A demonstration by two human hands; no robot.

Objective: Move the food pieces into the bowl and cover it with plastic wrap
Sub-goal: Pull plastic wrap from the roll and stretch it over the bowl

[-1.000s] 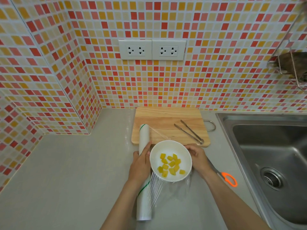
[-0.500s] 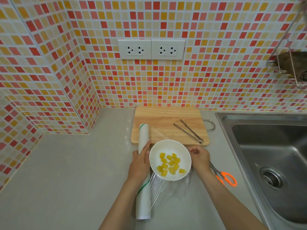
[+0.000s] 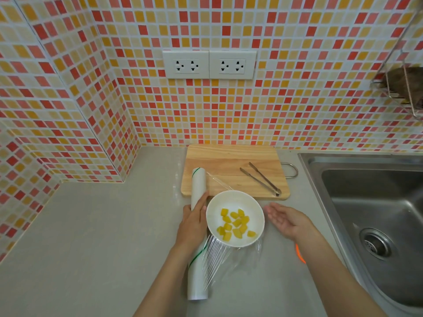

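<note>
Sitting between left hand (image 3: 192,221) and right hand (image 3: 286,219); bowl (image 3: 235,203).

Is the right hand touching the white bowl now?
Apart. In the head view, bare counter shows between the open right hand and the rim of the white bowl.

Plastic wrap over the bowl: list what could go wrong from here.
The plastic wrap by the roll is bunched and pleated, so it may cling to itself instead of spreading. The bowl sits on the film; with the right hand open and off it, pulling could drag or tip it, spilling the food pieces.
</note>
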